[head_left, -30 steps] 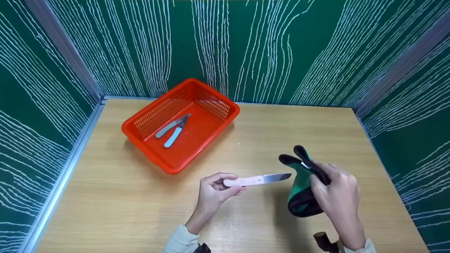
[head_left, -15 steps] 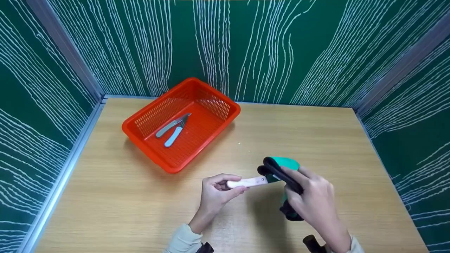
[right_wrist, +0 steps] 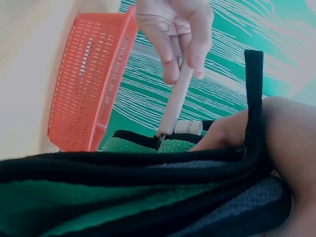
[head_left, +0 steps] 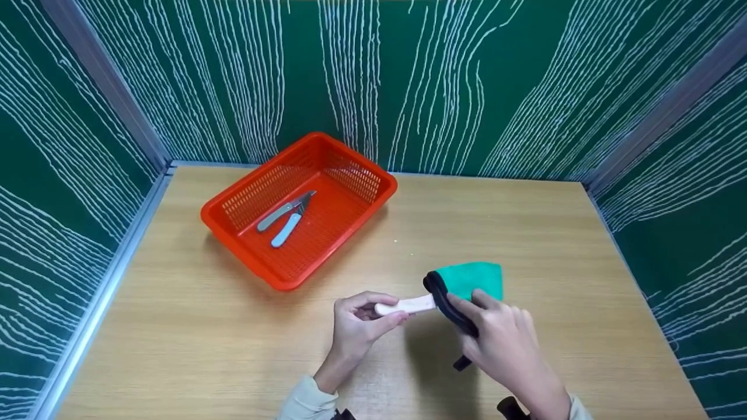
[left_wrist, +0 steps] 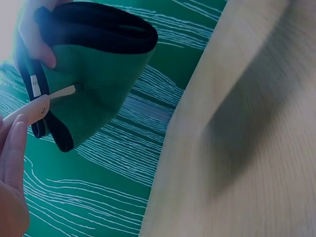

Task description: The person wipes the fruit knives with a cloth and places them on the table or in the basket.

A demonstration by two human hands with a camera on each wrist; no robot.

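Note:
My left hand (head_left: 357, 329) pinches a small knife by its pale pink handle (head_left: 413, 305), the blade pointing right. My right hand (head_left: 506, 339) grips a folded green cloth (head_left: 474, 279) with black edging, at the knife's blade end. From the head, the cloth hides the blade. Part of the blade (left_wrist: 63, 92) shows against the green fabric in the left wrist view, its tip end hard to make out. The right wrist view has the handle (right_wrist: 176, 104) running down into the cloth's fold beside a white label (right_wrist: 189, 127). Both hands are above the table.
An orange-red plastic basket (head_left: 257, 263) stands at the back left of the wooden table (head_left: 502, 221). Inside it lie two knives with pale handles (head_left: 287, 230), their blades crossing. Green walls (head_left: 525, 58) with white wavy lines surround the table on three sides.
My right hand has brought the cloth leftward onto the knife, and the blade has gone from sight in the head view. The left hand has barely moved; the basket stays put.

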